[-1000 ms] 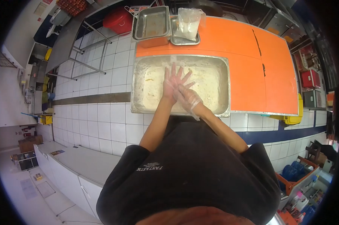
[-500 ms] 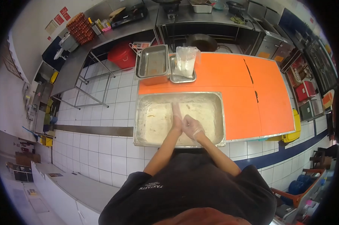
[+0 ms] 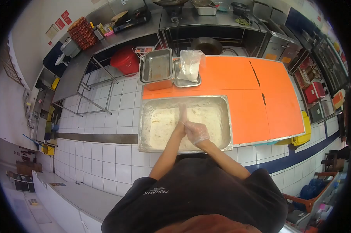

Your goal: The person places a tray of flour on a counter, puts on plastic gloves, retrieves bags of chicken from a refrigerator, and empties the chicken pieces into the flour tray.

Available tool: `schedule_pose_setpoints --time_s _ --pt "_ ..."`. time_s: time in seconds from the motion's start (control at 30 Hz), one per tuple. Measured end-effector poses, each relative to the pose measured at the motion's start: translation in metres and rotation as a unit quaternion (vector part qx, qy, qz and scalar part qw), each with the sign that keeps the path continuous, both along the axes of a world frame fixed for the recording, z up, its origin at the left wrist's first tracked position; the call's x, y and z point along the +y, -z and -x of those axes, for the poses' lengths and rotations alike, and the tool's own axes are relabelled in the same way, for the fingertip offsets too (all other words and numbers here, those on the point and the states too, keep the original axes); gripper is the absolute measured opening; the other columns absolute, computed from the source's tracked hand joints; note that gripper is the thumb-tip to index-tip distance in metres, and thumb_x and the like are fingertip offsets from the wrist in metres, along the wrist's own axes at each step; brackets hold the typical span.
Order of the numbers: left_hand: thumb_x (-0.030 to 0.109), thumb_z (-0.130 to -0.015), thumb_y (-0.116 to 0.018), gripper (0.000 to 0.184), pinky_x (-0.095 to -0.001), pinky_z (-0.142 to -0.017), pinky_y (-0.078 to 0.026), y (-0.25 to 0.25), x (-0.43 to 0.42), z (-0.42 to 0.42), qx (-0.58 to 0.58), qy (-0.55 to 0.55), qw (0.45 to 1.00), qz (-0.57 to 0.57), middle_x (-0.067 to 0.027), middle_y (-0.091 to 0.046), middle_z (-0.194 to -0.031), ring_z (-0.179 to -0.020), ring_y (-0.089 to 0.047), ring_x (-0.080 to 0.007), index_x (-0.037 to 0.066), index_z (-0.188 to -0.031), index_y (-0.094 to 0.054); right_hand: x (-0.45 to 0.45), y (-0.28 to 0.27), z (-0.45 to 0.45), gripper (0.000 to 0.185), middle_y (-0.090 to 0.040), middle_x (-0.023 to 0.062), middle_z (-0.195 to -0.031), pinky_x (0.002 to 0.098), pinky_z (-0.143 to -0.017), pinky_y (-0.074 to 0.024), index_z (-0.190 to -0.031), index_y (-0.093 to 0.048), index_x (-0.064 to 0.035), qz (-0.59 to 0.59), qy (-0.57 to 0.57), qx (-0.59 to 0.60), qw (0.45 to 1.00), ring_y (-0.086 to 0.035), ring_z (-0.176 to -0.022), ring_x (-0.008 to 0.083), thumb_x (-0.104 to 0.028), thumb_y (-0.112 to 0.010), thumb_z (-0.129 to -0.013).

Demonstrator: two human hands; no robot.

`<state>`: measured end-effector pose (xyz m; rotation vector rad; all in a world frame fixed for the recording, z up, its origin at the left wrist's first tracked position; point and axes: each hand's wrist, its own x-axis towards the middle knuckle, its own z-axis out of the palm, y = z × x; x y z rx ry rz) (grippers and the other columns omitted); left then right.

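Observation:
Both hands meet over a deep metal tray (image 3: 230,120) of pale, flour-like powder. My left hand (image 3: 182,117) is held on edge with its fingers stretched straight out, pointing away from me. Against its palm side presses my right hand (image 3: 197,131), in a clear plastic glove. The right fingers are curled closed, and whatever may be inside them is hidden. Small lumps show in the powder (image 3: 163,128) around the hands.
Behind the tray on the orange table (image 3: 253,112) stand an oblong steel pan (image 3: 157,66) and a smaller metal tray (image 3: 188,83) carrying a plastic bag of white powder (image 3: 189,68). A red lidded bin (image 3: 125,61) is on the floor at the back left.
My right hand has turned and shifted slightly left, closer against the left hand. The left hand remains stretched out. The view has moved a little.

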<state>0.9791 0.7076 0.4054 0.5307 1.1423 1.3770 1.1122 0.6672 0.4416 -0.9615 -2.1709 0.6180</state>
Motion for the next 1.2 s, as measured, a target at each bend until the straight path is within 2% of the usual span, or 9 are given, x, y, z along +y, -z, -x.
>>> schedule_pose_setpoints --time_s 0.2,0.43,0.67,0.73,0.83,0.87,0.9,1.0,1.2 --pt "0.086 -0.080 -0.060 0.121 -0.0719 -0.120 -0.020 -0.032 0.000 0.017 -0.228 -0.170 0.955 -0.080 -0.0057 0.007 -0.177 -0.160 -0.004 -0.0458 0.032 -0.169 0.001 -0.001 -0.008 0.021 0.014 -0.070 0.0227 -0.093 0.0538 -0.078 -0.0532 -0.104 -0.068 -0.0077 0.052 0.103 0.014 0.993 -0.068 -0.092 0.0446 -0.011 -0.061 -0.093" --pt "0.085 -0.085 -0.055 0.109 -0.0684 -0.122 -0.020 -0.030 0.004 0.047 -0.346 -0.174 0.909 -0.151 -0.0040 -0.002 -0.177 -0.159 -0.016 -0.0404 0.036 -0.169 -0.004 -0.016 0.006 0.041 0.008 -0.070 0.0226 -0.090 0.0556 -0.075 -0.0530 -0.096 -0.062 -0.0071 0.078 -0.032 -0.074 0.994 -0.068 -0.085 0.0461 -0.007 -0.060 -0.089" --pt "0.074 -0.098 -0.045 0.090 -0.0609 -0.126 -0.016 0.022 -0.023 0.074 -0.108 -0.228 0.956 -0.151 -0.0035 -0.013 -0.176 -0.159 -0.019 -0.0380 0.030 -0.169 -0.013 -0.027 0.001 0.026 0.011 -0.072 0.0187 -0.083 0.0522 -0.073 -0.0546 -0.100 -0.066 -0.0079 0.190 -0.104 -0.027 0.976 -0.070 -0.077 0.0440 -0.014 -0.058 -0.096" --pt "0.073 -0.100 -0.043 0.087 -0.0614 -0.125 -0.015 0.036 -0.037 0.062 -0.053 -0.224 0.963 -0.138 -0.0052 -0.015 -0.175 -0.159 -0.018 -0.0385 0.029 -0.170 -0.015 -0.002 0.034 0.029 0.025 -0.076 0.0157 -0.098 0.0455 -0.086 -0.0556 -0.120 -0.069 -0.0099 0.392 0.023 0.114 0.912 -0.074 -0.096 0.0342 -0.025 -0.056 -0.104" --pt "0.065 -0.105 -0.038 0.081 -0.0537 -0.127 -0.017 0.061 -0.043 0.015 0.079 -0.154 0.981 -0.089 -0.0091 -0.018 -0.175 -0.159 -0.019 -0.0347 0.020 -0.169 -0.017 0.013 0.054 0.046 0.044 -0.068 0.0166 -0.133 0.0376 -0.109 -0.0468 -0.145 -0.059 -0.0099 0.384 -0.005 0.206 0.900 -0.063 -0.126 0.0236 -0.034 -0.052 -0.109" --pt "0.065 -0.105 -0.038 0.081 -0.0532 -0.127 -0.017 0.062 -0.047 0.002 0.109 -0.133 0.982 -0.077 -0.0095 -0.018 -0.174 -0.159 -0.020 -0.0346 0.020 -0.169 -0.018 0.011 0.098 0.050 0.056 -0.047 0.0157 -0.159 0.0342 -0.123 -0.0316 -0.157 -0.044 -0.0061 0.296 -0.071 0.175 0.936 -0.044 -0.146 0.0223 -0.038 -0.047 -0.111" --pt "0.064 -0.106 -0.038 0.080 -0.0527 -0.127 -0.017 0.062 -0.049 -0.010 0.129 -0.114 0.983 -0.065 -0.0099 -0.019 -0.174 -0.159 -0.020 -0.0346 0.019 -0.169 -0.018 0.013 0.103 0.050 0.056 -0.047 0.0157 -0.159 0.0342 -0.123 -0.0316 -0.157 -0.044 -0.0061 0.298 -0.077 0.170 0.936 -0.044 -0.146 0.0223 -0.038 -0.047 -0.111" --pt "0.062 -0.106 -0.037 0.079 -0.0513 -0.127 -0.018 0.058 -0.049 -0.030 0.165 -0.072 0.983 -0.046 -0.0110 -0.019 -0.174 -0.159 -0.020 -0.0344 0.018 -0.169 -0.019 0.019 0.111 0.047 0.063 -0.035 0.0108 -0.168 0.0342 -0.125 -0.0288 -0.163 -0.031 -0.0063 0.603 -0.066 0.361 0.709 -0.036 -0.152 0.0245 -0.041 -0.042 -0.112" --pt "0.059 -0.107 -0.036 0.076 -0.0484 -0.128 -0.019 0.049 -0.056 0.008 0.225 0.027 0.974 -0.013 -0.0133 -0.020 -0.174 -0.159 -0.021 -0.0339 0.015 -0.167 -0.021 0.003 0.082 0.060 0.068 -0.023 0.0067 -0.173 0.0353 -0.126 -0.0277 -0.168 -0.018 -0.0090 0.594 -0.082 0.384 0.702 -0.027 -0.157 0.0249 -0.040 -0.042 -0.112"
